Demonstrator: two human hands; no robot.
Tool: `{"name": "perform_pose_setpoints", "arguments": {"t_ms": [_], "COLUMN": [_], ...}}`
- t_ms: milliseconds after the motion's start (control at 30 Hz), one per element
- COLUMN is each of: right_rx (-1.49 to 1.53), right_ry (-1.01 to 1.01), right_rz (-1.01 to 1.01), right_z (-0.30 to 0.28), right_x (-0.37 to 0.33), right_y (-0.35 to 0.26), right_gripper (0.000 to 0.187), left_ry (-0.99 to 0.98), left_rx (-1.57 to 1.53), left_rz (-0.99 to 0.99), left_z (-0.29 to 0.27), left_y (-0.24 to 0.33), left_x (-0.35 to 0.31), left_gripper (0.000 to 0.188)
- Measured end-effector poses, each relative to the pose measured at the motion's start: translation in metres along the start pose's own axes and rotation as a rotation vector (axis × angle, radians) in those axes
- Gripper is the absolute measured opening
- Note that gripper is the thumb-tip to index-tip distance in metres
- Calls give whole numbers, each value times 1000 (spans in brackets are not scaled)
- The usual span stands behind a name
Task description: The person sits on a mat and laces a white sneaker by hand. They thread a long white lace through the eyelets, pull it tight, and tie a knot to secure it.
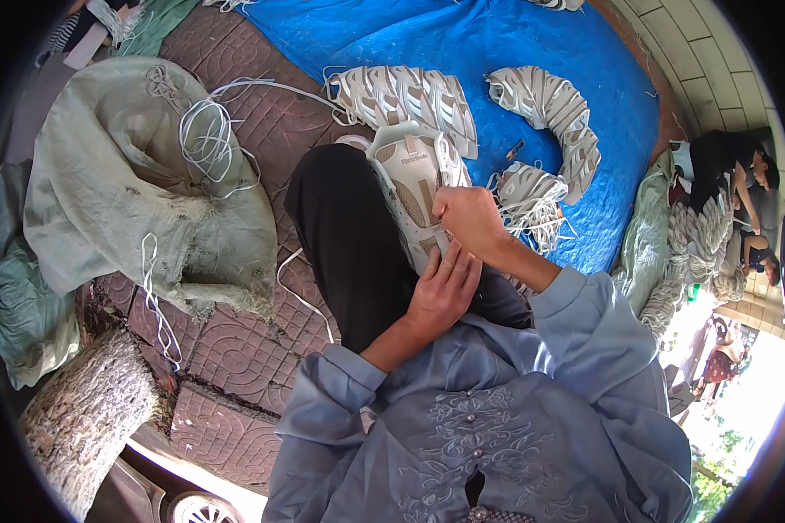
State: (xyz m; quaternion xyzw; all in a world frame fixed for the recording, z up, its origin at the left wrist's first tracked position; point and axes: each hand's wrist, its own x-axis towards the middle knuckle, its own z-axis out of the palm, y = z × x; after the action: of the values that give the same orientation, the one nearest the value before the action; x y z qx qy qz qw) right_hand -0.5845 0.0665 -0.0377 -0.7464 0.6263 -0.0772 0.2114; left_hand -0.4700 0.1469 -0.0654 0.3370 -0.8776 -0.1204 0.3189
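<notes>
A white, beige and grey shoe upper (406,187) rests across my lap, tongue end away from me. My left hand (442,292) holds its near, toe end, fingers close together and bent over it; the thumb is hidden. Just beyond, my right hand (475,222) is curled into a fist at the upper's right edge, and what it grips is hidden. A white lace strip (424,234) crosses the upper beside the fist. Behind it, a row of similar shoe uppers (401,96) lies nested together.
On the blue tarp (619,131) lie a curved row of nested uppers (554,109) and a smaller laced bundle (532,196). A pale sack (139,192) with loose white laces (209,139) sits left on paving. A stone block (92,418) stands lower left. People (741,192) are at far right.
</notes>
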Motion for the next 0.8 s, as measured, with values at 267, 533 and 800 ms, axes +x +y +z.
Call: {"name": "perform_pose_setpoints", "arguments": {"t_ms": [267, 533, 800], "right_rx": [-200, -483, -607], "right_ry": [-23, -15, -143], "right_rz": [-371, -736, -801], "right_z": [-11, -11, -5], "right_x": [1, -1, 17], "right_y": [-5, -17, -26], "right_gripper": [6, 8, 10], "left_ry": [-18, 100, 111], "left_rx": [-73, -274, -157], "left_rz": [-10, -54, -11], "left_z": [-1, 4, 14], "left_y": [-4, 0, 2], "left_x": [-4, -9, -4], "left_gripper": [42, 42, 34]}}
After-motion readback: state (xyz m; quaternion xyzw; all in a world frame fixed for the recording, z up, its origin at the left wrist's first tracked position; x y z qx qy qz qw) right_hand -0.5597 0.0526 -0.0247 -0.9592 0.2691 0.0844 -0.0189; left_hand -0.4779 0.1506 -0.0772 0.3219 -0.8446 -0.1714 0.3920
